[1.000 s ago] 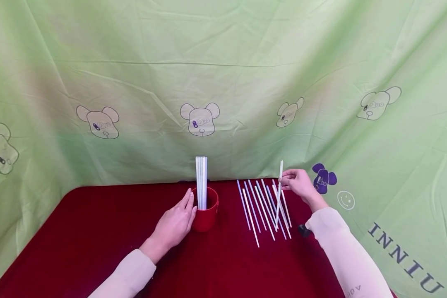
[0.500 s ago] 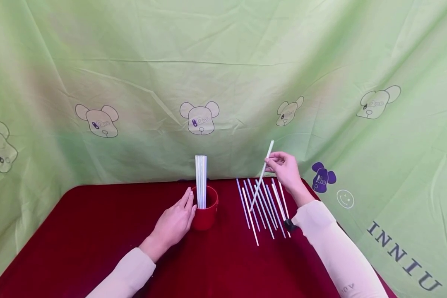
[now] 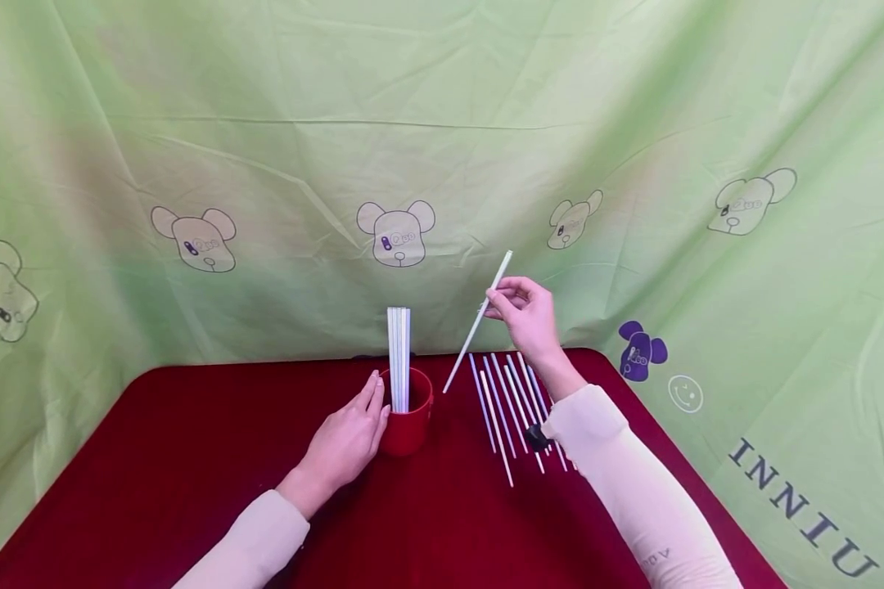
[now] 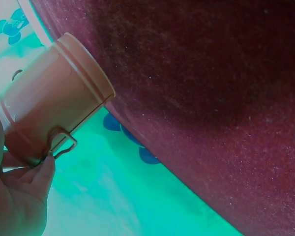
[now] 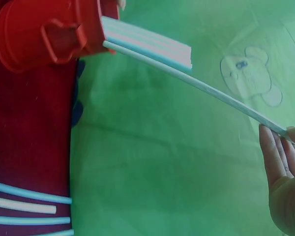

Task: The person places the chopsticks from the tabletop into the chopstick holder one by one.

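While outstretched left hand (image 3: 345, 442) touches cup (image 3: 403, 438), right hand (image 3: 530, 321) pinches stick (image 3: 465, 348) midair, near rim (image 3: 430, 388).

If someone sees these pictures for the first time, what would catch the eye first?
Probably the red bucket on the dark red table, with the bundle of pale sticks upright inside and the left hand touching its side. Next, perhaps, the single slanting stick that the right hand pinches, right of the bundle.
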`<control>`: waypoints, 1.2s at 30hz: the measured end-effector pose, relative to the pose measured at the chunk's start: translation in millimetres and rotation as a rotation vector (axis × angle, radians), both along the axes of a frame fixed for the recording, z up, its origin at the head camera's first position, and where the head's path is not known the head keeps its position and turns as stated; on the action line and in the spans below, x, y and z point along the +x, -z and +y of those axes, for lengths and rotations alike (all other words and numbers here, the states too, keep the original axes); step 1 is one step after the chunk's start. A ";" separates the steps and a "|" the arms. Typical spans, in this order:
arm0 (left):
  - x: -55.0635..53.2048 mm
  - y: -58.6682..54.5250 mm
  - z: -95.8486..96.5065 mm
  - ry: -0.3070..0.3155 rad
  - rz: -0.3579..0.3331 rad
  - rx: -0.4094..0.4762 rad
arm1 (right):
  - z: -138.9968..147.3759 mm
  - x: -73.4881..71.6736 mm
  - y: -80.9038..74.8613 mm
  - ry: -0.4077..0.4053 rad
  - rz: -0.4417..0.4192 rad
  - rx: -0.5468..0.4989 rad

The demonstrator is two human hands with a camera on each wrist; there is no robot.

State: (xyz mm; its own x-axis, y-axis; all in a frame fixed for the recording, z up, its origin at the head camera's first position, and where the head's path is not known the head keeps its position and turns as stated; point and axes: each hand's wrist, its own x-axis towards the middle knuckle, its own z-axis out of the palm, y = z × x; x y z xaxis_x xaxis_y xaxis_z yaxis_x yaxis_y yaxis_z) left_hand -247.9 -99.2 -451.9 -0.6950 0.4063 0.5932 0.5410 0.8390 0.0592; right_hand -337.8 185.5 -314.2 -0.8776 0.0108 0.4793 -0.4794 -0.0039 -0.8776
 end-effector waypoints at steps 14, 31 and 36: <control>-0.4 0.7 0.2 0.001 0.007 -0.012 | -40.0 -8.8 32.1 -0.047 -0.013 0.157; 1.3 -0.5 -0.3 -0.004 -0.006 -0.024 | -75.4 -14.5 64.7 -0.089 -0.052 0.388; -0.3 -0.8 -0.6 -0.003 -0.008 -0.030 | -78.8 -16.8 71.6 -0.082 -0.067 0.419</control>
State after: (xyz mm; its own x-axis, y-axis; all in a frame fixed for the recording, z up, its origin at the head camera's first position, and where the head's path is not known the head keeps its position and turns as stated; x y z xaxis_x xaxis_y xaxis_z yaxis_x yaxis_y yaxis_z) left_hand -248.2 -99.8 -451.1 -0.7007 0.4220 0.5752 0.5384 0.8418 0.0383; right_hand -354.6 106.7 -385.8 -0.8967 -0.2434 0.3696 -0.4343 0.3235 -0.8407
